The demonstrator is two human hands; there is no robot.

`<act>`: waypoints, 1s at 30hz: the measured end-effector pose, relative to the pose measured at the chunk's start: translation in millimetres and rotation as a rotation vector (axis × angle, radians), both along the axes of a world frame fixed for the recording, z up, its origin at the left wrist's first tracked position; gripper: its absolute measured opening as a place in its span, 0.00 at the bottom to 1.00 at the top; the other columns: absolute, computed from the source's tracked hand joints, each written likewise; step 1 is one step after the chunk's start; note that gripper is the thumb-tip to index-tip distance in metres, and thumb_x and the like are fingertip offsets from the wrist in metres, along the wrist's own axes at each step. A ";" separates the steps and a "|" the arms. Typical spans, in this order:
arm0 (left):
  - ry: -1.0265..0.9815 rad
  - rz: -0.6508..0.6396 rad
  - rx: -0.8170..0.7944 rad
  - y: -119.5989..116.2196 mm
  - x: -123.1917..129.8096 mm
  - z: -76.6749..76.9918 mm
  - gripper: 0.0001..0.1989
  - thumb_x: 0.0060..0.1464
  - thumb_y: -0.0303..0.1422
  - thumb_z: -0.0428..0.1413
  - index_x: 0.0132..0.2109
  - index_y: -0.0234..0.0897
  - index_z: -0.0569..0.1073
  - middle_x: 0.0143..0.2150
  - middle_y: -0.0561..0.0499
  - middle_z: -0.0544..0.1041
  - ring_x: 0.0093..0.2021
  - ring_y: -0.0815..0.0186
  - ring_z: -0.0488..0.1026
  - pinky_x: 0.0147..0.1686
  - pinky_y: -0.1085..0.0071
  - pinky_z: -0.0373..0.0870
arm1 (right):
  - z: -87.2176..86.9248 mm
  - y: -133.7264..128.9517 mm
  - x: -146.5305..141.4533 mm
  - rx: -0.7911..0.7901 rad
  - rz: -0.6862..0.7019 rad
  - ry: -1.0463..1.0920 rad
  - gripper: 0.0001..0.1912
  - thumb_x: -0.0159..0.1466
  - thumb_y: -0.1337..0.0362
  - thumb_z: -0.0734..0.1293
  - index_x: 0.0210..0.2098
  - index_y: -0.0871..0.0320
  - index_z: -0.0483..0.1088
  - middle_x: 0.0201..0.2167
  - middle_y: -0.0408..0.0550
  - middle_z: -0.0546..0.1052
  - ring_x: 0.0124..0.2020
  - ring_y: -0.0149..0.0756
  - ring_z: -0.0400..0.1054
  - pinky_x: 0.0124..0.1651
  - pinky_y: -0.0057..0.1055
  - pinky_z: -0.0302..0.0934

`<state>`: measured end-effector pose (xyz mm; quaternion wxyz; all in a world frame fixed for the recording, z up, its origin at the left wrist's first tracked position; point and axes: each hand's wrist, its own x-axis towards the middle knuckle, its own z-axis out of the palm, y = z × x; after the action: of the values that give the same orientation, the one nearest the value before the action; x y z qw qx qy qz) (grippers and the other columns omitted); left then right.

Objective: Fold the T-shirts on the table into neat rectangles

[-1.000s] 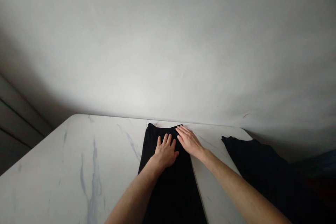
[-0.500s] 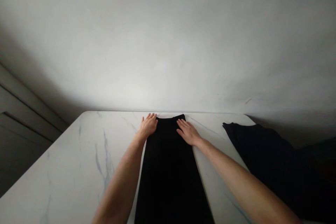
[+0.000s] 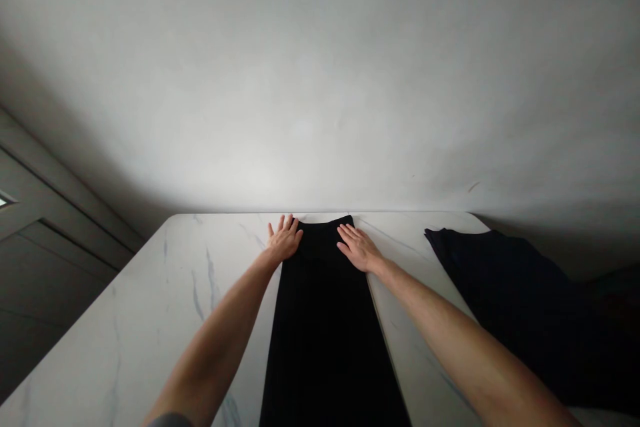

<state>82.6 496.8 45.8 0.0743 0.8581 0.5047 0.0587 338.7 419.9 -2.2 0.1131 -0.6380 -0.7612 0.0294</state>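
Fingers [image 3: 281, 225] of the left hand [image 3: 285, 241] are spread and flat, holding nothing, with the hand at the far-left corner of the black garment [image 3: 320, 333]. Its thumb side seems to meet the fabric, but contact is hard to confirm from this view. Right hand [image 3: 360, 250] is open too, fingers close together and lying flat on the far-right corner of the garment, no pinch. Garment lies lengthwise down the middle of the white marble-look surface [image 3: 150, 307], far end just short of the back edge, near end out of frame. Can't tell if it's trousers or a skirt. Risks: any drag under the right palm could shift the fabric and put a crease in it. Black cloth in this dim light would hide that crease. Left hand sits mostly off the cloth, so pressure there could be uneven and skew the edge. If the near end overhangs, which is not visible, its weight could pull the piece off the surface. Second dark garment [image 3: 500, 300] sits right of the right forearm [image 3: 440, 320] and could be knocked if that arm swings out. Count: two hands, two garments, one surface.
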 end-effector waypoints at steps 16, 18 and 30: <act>-0.143 -0.545 0.179 -90.4 -6.9 14.3 0.07 0.59 0.26 0.55 0.43 0.39 0.75 0.49 0.47 0.77 0.56 0.58 0.70 0.57 0.60 0.66 | 5.7 -1.5 -3.6 0.018 0.005 0.015 0.33 0.73 0.52 0.50 0.70 0.66 0.56 0.71 0.57 0.58 0.72 0.47 0.49 0.71 0.45 0.45; -0.127 -0.649 0.223 -97.5 -8.7 10.9 0.07 0.60 0.25 0.54 0.43 0.39 0.74 0.49 0.47 0.78 0.57 0.59 0.70 0.63 0.59 0.61 | 4.0 -0.6 -3.4 0.020 -0.002 0.023 0.33 0.72 0.53 0.50 0.70 0.66 0.56 0.71 0.57 0.58 0.72 0.47 0.49 0.71 0.46 0.44; -0.024 -0.537 0.093 -102.4 -7.6 -0.4 0.26 0.70 0.43 0.44 0.69 0.41 0.60 0.71 0.42 0.63 0.72 0.53 0.55 0.69 0.46 0.50 | 3.3 -0.4 -3.1 0.024 -0.005 0.025 0.33 0.72 0.52 0.51 0.70 0.65 0.57 0.71 0.58 0.58 0.72 0.47 0.49 0.72 0.47 0.45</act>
<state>75.0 394.5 45.4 0.0538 0.9629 0.2550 0.0701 335.6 419.5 1.1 0.1305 -0.6379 -0.7585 0.0280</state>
